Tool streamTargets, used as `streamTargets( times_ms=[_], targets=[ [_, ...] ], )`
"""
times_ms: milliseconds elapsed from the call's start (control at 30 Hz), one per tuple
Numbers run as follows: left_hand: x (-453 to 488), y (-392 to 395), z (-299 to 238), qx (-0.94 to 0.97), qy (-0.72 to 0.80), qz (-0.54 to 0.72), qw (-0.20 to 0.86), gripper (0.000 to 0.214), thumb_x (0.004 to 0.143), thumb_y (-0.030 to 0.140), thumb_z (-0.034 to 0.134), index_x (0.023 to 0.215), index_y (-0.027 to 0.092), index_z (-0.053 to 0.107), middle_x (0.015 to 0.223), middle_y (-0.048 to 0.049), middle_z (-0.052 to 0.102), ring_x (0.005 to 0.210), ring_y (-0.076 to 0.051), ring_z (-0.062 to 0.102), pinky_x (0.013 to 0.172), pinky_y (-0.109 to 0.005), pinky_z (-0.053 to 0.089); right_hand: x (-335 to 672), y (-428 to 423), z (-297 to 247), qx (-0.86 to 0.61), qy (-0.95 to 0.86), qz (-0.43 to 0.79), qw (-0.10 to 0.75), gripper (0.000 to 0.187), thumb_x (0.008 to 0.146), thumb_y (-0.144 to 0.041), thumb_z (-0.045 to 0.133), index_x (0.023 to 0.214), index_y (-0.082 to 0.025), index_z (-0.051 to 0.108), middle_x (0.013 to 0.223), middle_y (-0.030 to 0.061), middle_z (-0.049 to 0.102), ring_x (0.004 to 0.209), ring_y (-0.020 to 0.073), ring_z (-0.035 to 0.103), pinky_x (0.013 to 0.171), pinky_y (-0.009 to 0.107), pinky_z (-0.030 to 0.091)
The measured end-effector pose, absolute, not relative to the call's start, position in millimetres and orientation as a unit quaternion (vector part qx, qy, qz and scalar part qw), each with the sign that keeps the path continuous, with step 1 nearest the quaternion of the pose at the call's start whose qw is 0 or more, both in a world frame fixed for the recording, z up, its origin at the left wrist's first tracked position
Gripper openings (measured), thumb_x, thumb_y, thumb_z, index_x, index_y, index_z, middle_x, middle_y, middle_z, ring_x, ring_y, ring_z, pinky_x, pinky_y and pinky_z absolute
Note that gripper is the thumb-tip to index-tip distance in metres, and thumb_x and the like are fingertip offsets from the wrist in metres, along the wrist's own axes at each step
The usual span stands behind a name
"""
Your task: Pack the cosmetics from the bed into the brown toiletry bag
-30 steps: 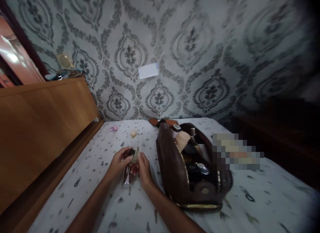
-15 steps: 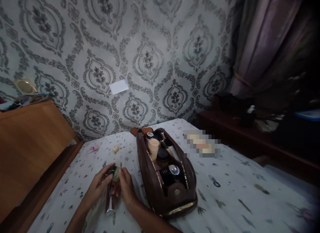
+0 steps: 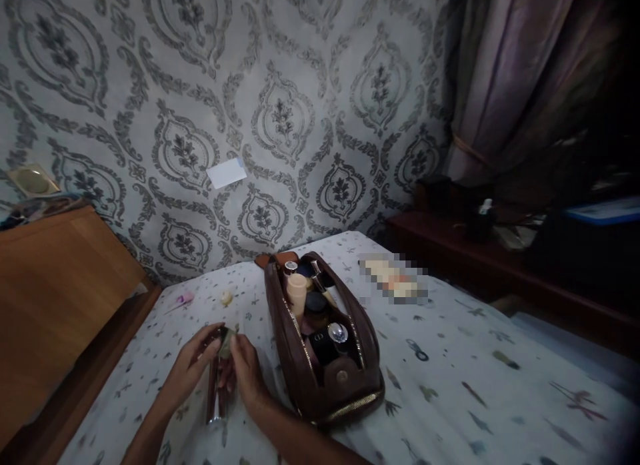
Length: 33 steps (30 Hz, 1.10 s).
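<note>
Over the bed [image 3: 450, 385], left hand [image 3: 187, 368] and right hand [image 3: 247, 372] grasp a slim bottle [image 3: 216, 392]: probably light, rigid, slippery; grip its middle.

No lettering on the brown pouch [image 3: 325, 378] or elsewhere is legible.

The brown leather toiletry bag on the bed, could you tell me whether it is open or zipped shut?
Open. The brown leather toiletry bag gapes along its top, its gold zipper edges parted, with bottles and jars visible inside.
</note>
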<state>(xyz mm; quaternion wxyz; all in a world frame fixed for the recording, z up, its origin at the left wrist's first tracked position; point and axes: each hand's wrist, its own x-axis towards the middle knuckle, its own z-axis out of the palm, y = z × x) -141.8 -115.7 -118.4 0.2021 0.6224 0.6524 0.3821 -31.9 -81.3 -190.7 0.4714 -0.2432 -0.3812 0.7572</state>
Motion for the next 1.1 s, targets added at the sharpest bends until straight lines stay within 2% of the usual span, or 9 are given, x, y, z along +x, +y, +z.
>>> streamTargets(
  times_ms=[133,367,833,967,1033,1100],
  targets=[
    [-140,-113,-113,0.628,0.651,0.381,0.192,0.057,0.081,0.061,0.055,0.116,0.016,0.067,0.112,-0.0115,0.071,0.107,-0.029,0.064,0.1,-0.044,0.047,-31,-82,-189,-0.24,-0.377,0.763,0.466,0.076,0.061,-0.09,0.049,0.088,-0.019,0.05,0.057,-0.0049,0.059,0.029,0.0056,0.046,0.028,0.015,0.026],
    [-134,-112,-92,0.626,0.666,0.371,0.162,0.06,0.082,0.061,0.054,0.119,0.015,0.064,0.116,-0.0126,0.069,0.104,-0.029,0.064,0.098,-0.044,0.048,-25,-86,-182,-0.21,-0.383,0.773,0.459,0.077,0.062,-0.087,0.054,0.094,-0.017,0.052,0.055,-0.0067,0.057,0.033,0.0064,0.049,0.03,0.015,0.024],
    [-82,-115,-44,0.662,0.608,0.408,0.161,0.05,0.084,0.051,0.059,0.121,0.017,0.063,0.124,-0.01,0.065,0.122,-0.029,0.055,0.105,-0.038,0.044,-23,-88,-180,-0.202,-0.398,0.784,0.431,0.068,0.067,-0.082,0.054,0.091,-0.018,0.051,0.06,-0.0083,0.056,0.033,0.0037,0.047,0.032,0.015,0.022],
    [-58,-118,-26,0.695,0.573,0.408,0.15,0.043,0.087,0.045,0.057,0.121,0.018,0.062,0.122,-0.0092,0.064,0.117,-0.027,0.058,0.098,-0.034,0.048,-22,-88,-180,-0.2,-0.396,0.789,0.425,0.07,0.064,-0.084,0.054,0.088,-0.018,0.05,0.058,-0.0082,0.055,0.033,0.0044,0.048,0.031,0.016,0.022],
    [-45,-119,-18,0.722,0.546,0.402,0.135,0.04,0.09,0.041,0.056,0.123,0.019,0.061,0.121,-0.0087,0.063,0.114,-0.025,0.058,0.094,-0.032,0.05,-23,-89,-181,-0.194,-0.401,0.783,0.433,0.067,0.069,-0.081,0.054,0.087,-0.017,0.052,0.058,-0.0077,0.055,0.034,0.0044,0.048,0.032,0.016,0.022],
    [-31,-118,-11,0.759,0.513,0.386,0.113,0.038,0.091,0.037,0.056,0.125,0.02,0.059,0.119,-0.0085,0.062,0.11,-0.023,0.059,0.092,-0.032,0.049,-24,-90,-183,-0.203,-0.405,0.773,0.444,0.057,0.079,-0.071,0.055,0.087,-0.015,0.056,0.059,-0.0062,0.056,0.038,0.005,0.05,0.034,0.015,0.027]
  ],
)
